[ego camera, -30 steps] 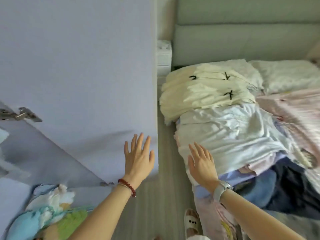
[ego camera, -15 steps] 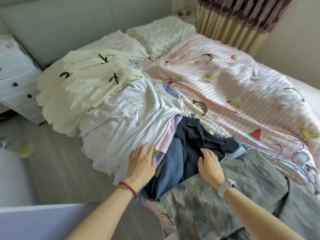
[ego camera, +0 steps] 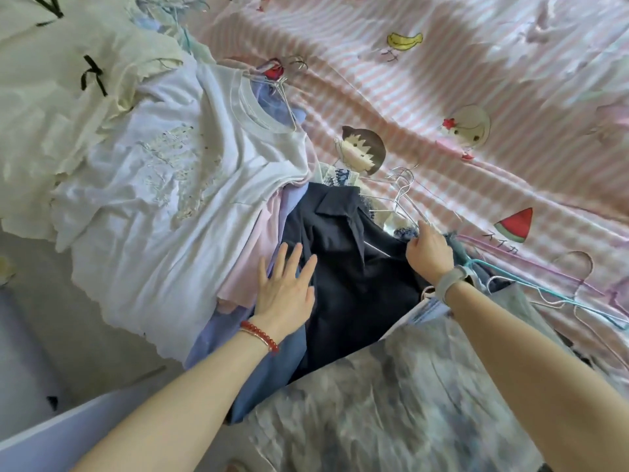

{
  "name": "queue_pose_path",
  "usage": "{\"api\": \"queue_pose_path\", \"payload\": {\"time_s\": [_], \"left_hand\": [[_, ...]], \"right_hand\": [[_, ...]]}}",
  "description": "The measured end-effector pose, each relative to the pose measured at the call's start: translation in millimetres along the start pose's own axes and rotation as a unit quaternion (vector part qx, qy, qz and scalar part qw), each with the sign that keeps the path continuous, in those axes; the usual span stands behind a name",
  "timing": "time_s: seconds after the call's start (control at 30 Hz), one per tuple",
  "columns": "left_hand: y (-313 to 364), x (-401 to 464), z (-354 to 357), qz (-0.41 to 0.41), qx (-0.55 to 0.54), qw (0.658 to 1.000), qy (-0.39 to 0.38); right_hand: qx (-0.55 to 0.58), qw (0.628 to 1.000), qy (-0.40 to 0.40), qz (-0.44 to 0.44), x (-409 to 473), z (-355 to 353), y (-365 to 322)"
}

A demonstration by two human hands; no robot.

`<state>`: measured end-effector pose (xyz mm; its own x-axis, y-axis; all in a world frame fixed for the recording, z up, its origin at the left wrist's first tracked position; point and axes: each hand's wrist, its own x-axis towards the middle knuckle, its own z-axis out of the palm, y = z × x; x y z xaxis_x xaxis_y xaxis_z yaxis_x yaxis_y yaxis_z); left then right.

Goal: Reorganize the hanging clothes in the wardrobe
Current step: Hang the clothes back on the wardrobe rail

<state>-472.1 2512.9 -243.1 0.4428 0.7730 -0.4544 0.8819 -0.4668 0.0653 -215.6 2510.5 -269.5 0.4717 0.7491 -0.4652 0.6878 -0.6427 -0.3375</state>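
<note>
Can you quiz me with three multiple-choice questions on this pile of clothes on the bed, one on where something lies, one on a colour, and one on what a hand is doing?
1. Where does the white T-shirt lie relative to the dark navy collared shirt?
A. to its left
B. to its right
C. underneath the grey garment

2. What colour is the beaded bracelet on the left wrist?
A. green
B. red
C. black

3. What is the left hand doing?
A. gripping a hanger
B. clenched in the air
C. lying flat with straight fingers on the clothes

Answers:
1 A, the white shirt spreads out left of the navy one.
2 B, the beads are red.
3 C, its fingers are spread flat at the navy shirt's left edge, while the right hand curls at that shirt's shoulder near the wire hangers.
</note>
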Motion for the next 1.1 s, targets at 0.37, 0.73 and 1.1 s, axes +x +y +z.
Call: {"api": "queue_pose_path", "payload": {"time_s": [0.37,0.73,1.1], "left_hand": [[-9.9,12.2,-4.6,-0.053,-0.001,0.998,-0.024],[3.1,44.3,-96.0,0.048,-0.046,0.987,0.147],[-30.0,-43.9,-128.6,0.065,-0.134,0.962,0.23]], "right_hand": [[0.216,0.967,0.135,-0.028,-8.1,-5.8,11.1],[0.358,0.917,0.161,-0.071,-64.5,-30.6,23.0],[0.31,0.912,0.151,-0.224,-106.8,-48.4,-52.7]]}}
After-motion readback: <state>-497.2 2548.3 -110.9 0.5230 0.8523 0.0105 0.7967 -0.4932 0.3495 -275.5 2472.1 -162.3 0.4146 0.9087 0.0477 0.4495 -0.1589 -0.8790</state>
